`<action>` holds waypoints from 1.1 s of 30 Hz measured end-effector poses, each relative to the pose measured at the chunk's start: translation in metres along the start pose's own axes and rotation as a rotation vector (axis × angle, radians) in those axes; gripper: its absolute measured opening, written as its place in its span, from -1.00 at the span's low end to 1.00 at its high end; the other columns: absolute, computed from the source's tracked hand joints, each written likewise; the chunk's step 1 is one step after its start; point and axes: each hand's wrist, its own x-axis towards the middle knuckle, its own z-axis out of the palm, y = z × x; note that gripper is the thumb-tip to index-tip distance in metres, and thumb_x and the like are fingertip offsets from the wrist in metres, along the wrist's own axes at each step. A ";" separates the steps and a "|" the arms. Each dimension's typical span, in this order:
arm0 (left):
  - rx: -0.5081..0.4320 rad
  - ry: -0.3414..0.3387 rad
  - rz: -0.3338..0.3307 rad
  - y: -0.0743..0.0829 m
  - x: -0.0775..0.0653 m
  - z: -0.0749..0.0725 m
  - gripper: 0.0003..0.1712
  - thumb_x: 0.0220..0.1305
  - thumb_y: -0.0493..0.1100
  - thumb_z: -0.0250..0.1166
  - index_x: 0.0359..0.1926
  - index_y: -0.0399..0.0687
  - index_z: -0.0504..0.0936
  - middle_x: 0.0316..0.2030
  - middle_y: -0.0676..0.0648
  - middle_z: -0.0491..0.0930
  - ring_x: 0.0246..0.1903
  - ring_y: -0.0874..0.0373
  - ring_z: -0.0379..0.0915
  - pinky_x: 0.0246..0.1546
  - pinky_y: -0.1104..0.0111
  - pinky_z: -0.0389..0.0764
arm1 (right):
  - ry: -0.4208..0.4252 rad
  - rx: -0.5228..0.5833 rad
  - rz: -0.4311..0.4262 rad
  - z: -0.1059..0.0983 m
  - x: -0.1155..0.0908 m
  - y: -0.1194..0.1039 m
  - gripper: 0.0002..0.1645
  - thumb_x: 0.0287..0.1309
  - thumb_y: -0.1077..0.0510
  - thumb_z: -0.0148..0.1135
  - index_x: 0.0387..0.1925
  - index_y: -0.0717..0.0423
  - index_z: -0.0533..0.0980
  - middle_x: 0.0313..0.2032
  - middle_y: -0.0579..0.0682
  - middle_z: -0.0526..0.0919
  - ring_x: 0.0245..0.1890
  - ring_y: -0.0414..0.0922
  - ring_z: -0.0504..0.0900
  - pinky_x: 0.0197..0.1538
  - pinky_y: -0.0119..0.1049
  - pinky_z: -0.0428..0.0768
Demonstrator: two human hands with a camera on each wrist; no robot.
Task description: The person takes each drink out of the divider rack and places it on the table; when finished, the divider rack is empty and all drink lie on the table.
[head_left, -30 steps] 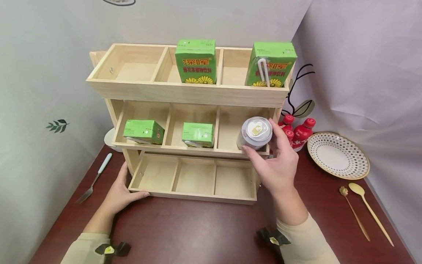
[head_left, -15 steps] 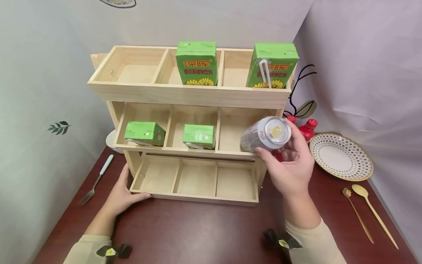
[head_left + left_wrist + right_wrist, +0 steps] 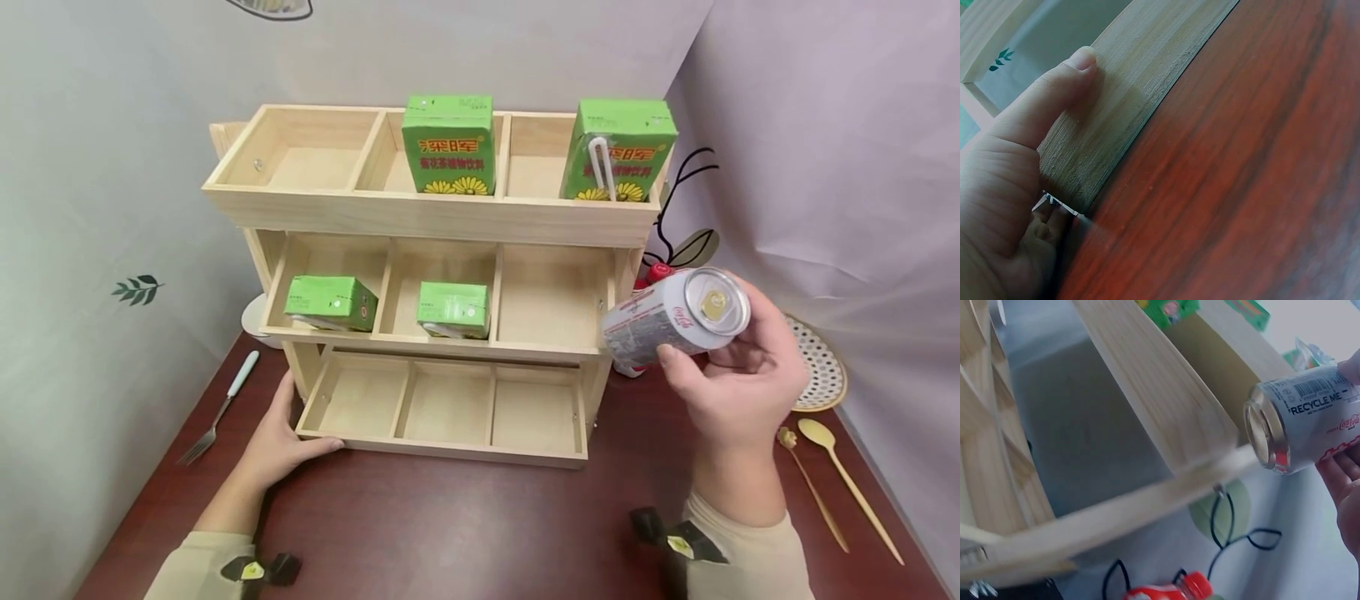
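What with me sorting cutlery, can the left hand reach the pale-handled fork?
Probably yes: the fork lies beside the left hand, nothing visible between them, though that hand grips the wooden rack.

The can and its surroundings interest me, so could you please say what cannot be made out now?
Can, right wrist view: one end is cut off by the right edge.
Red-capped bottle, head view: mostly hidden behind the can.
Plate, head view: left part hidden behind the right hand.
Middle-shelf centre carton, head view: base hidden by the shelf's front board.
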 end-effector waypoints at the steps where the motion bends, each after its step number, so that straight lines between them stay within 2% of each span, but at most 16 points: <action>1: -0.003 -0.001 0.001 0.000 0.000 0.000 0.49 -0.40 -0.40 0.67 0.52 0.06 -0.06 0.37 -0.18 0.14 0.27 0.17 0.13 0.12 0.57 0.21 | 0.018 -0.017 0.009 -0.003 0.002 -0.001 -0.15 -0.67 0.67 0.38 -0.07 0.83 0.33 -0.23 0.53 0.56 -0.28 0.16 0.64 -0.16 -0.23 0.63; 10: -0.035 -0.010 0.000 -0.001 0.000 -0.001 0.49 -0.39 -0.42 0.66 0.52 0.06 -0.08 0.39 -0.19 0.11 0.27 0.13 0.14 0.10 0.56 0.26 | 0.115 -0.262 0.078 -0.039 0.016 -0.005 -0.25 -0.58 0.68 0.40 -0.07 0.66 0.48 -0.22 0.40 0.62 -0.32 0.04 0.63 -0.21 -0.33 0.63; 14: -0.025 -0.010 -0.003 -0.001 0.000 -0.001 0.49 -0.39 -0.41 0.66 0.52 0.07 -0.08 0.39 -0.18 0.11 0.28 0.13 0.12 0.11 0.56 0.24 | 0.159 -0.307 0.098 -0.054 0.020 0.004 -0.28 -0.54 0.67 0.40 -0.08 0.60 0.51 -0.21 0.38 0.63 -0.32 0.02 0.63 -0.21 -0.35 0.62; 17: -0.008 -0.009 -0.004 -0.001 0.000 -0.001 0.49 -0.39 -0.41 0.66 0.52 0.08 -0.08 0.39 -0.17 0.11 0.28 0.15 0.11 0.12 0.57 0.22 | 0.160 -0.350 0.106 -0.063 0.021 0.011 -0.30 -0.52 0.66 0.42 -0.09 0.57 0.53 -0.20 0.36 0.64 -0.30 0.00 0.64 -0.18 -0.36 0.62; 20: 0.006 -0.004 -0.004 0.000 0.000 -0.001 0.49 -0.40 -0.41 0.66 0.52 0.08 -0.07 0.38 -0.17 0.12 0.28 0.19 0.11 0.12 0.57 0.19 | 0.148 -0.492 0.115 -0.073 0.022 0.015 -0.32 -0.47 0.60 0.46 -0.08 0.48 0.57 -0.18 0.32 0.65 -0.26 -0.02 0.64 -0.15 -0.39 0.60; 22: 0.011 -0.001 -0.003 0.001 0.000 0.000 0.49 -0.40 -0.41 0.66 0.52 0.08 -0.07 0.38 -0.17 0.12 0.28 0.20 0.10 0.13 0.57 0.18 | 0.153 -0.648 0.139 -0.081 0.023 0.017 -0.32 -0.43 0.53 0.50 -0.05 0.36 0.60 -0.16 0.24 0.67 -0.23 -0.06 0.64 -0.13 -0.41 0.59; 24: 0.018 0.002 -0.004 0.002 0.000 0.000 0.49 -0.40 -0.40 0.66 0.52 0.08 -0.06 0.38 -0.17 0.13 0.28 0.23 0.10 0.13 0.58 0.17 | 0.170 -0.812 0.192 -0.090 0.024 0.021 -0.31 -0.38 0.44 0.54 -0.02 0.22 0.62 -0.14 0.13 0.68 -0.20 -0.11 0.64 -0.10 -0.43 0.57; 27: 0.027 0.006 -0.004 0.003 0.000 0.000 0.49 -0.41 -0.40 0.67 0.52 0.07 -0.06 0.37 -0.18 0.14 0.27 0.24 0.10 0.13 0.58 0.16 | 0.195 -1.001 0.283 -0.106 0.024 0.030 -0.31 -0.35 0.30 0.60 0.00 0.04 0.63 -0.14 -0.03 0.69 -0.21 -0.19 0.61 -0.10 -0.48 0.55; 30: 0.021 0.007 -0.003 0.003 0.000 0.001 0.48 -0.41 -0.40 0.67 0.52 0.06 -0.05 0.37 -0.19 0.15 0.27 0.21 0.11 0.13 0.58 0.16 | 0.193 -1.104 0.351 -0.118 0.022 0.039 -0.31 -0.33 0.18 0.62 0.01 -0.05 0.63 -0.14 -0.11 0.69 -0.24 -0.25 0.59 -0.13 -0.53 0.52; 33: 0.014 0.006 0.001 0.003 0.000 0.001 0.48 -0.41 -0.41 0.67 0.51 0.05 -0.04 0.36 -0.20 0.15 0.26 0.18 0.13 0.12 0.58 0.18 | 0.171 -1.151 0.405 -0.126 0.019 0.045 -0.29 -0.30 0.11 0.62 0.04 -0.06 0.61 -0.12 -0.12 0.68 -0.23 -0.28 0.57 -0.13 -0.53 0.51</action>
